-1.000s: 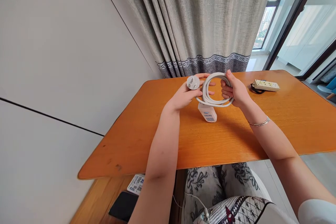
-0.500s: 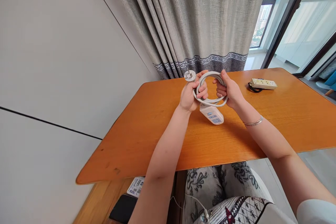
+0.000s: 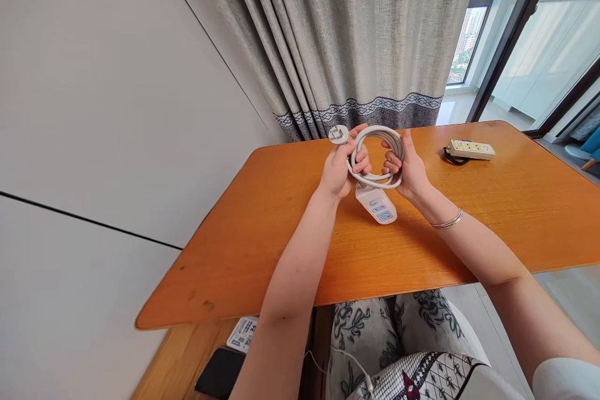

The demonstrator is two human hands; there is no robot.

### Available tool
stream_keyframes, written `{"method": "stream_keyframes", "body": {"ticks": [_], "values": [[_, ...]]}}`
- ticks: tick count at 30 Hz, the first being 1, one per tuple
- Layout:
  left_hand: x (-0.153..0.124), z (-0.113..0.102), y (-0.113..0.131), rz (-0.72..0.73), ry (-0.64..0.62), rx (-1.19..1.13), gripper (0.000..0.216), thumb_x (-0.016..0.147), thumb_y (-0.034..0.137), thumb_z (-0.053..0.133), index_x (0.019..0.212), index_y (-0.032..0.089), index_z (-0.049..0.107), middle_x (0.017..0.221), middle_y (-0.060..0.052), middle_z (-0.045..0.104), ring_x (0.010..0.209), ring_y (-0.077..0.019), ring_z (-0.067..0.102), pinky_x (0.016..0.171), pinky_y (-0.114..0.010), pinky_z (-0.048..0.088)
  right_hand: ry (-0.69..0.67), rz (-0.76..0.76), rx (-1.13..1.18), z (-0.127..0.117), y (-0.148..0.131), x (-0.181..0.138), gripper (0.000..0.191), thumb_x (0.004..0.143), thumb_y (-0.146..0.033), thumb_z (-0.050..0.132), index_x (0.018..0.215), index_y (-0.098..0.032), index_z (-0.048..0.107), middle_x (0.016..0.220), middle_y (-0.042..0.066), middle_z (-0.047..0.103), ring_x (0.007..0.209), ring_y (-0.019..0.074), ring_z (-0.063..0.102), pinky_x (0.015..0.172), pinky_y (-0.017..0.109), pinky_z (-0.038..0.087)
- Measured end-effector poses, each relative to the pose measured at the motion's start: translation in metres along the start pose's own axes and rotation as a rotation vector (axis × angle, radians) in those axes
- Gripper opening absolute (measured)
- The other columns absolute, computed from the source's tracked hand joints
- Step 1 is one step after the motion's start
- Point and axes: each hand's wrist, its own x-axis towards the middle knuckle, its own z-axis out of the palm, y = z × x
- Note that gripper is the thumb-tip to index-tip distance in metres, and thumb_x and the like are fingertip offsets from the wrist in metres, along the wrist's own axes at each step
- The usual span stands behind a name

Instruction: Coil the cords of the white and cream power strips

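Note:
A white power cord (image 3: 375, 182) is wound into a round coil of several loops, held up over the table. My left hand (image 3: 338, 170) grips the coil's left side, fingers curled through it. Above that hand the cord's white plug (image 3: 338, 134) sticks up with its prongs showing. On the coil's right side, my right hand (image 3: 409, 165) is closed round the loops, its thumb pointing up. Below the coil hangs or rests a white power strip (image 3: 377, 205) with blue-grey sockets, tilted; whether it touches the table I cannot tell.
The orange wooden table (image 3: 262, 231) spans the view. A second, cream power strip (image 3: 470, 149) with a black cord lies at its back right. Grey curtains (image 3: 375, 31) hang behind. Below the table's front edge are a black phone-like object (image 3: 220, 372) and a white printed box (image 3: 242, 333).
My right hand has shifted slightly, its thumb now straighter and more upright. The coil looks a little rounder, and the white power strip has swung slightly to the left.

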Motion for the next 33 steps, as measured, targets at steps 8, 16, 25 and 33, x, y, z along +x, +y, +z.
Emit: {"method": "stream_keyframes", "body": {"ticks": [8,16,25,33], "values": [[0.019,-0.026,-0.022,0.06,0.055,0.216,0.074,0.075,0.058,0.081,0.132,0.021,0.053,0.091,-0.003,0.074,0.079,-0.0187,0.076,0.072,-0.029,0.059,0.154,-0.127,-0.073,-0.004,-0.004,0.007,0.062,0.077,-0.086,0.058,0.083,-0.024,0.057,0.05,-0.013,0.017,0.044,0.0081,0.023,0.046,0.024,0.03],[0.019,-0.047,-0.016,0.044,-0.304,0.622,0.09,0.056,0.04,0.097,0.135,0.021,0.057,0.128,-0.015,0.069,0.114,-0.0281,0.068,0.095,-0.038,0.054,0.127,-0.128,-0.017,-0.012,-0.012,0.013,0.064,0.073,-0.088,0.062,0.082,-0.025,0.056,0.05,-0.012,0.017,0.043,0.0073,0.02,0.045,0.023,0.029],[0.02,-0.035,-0.021,0.148,-0.246,0.446,0.085,0.072,0.067,0.082,0.136,0.02,0.053,0.105,-0.013,0.079,0.089,-0.0236,0.077,0.076,-0.031,0.058,0.032,-0.159,-0.114,-0.014,-0.01,0.014,0.063,0.076,-0.089,0.057,0.085,-0.027,0.056,0.052,-0.011,0.016,0.044,0.009,0.023,0.046,0.024,0.03],[0.008,-0.014,-0.019,0.232,-0.005,0.431,0.062,0.088,0.06,0.07,0.135,0.024,0.053,0.098,-0.005,0.078,0.072,-0.0174,0.076,0.057,-0.025,0.055,0.059,-0.177,-0.254,-0.004,-0.012,0.001,0.062,0.078,-0.089,0.053,0.082,-0.027,0.057,0.052,-0.01,0.017,0.043,0.0096,0.026,0.046,0.027,0.031]]}}
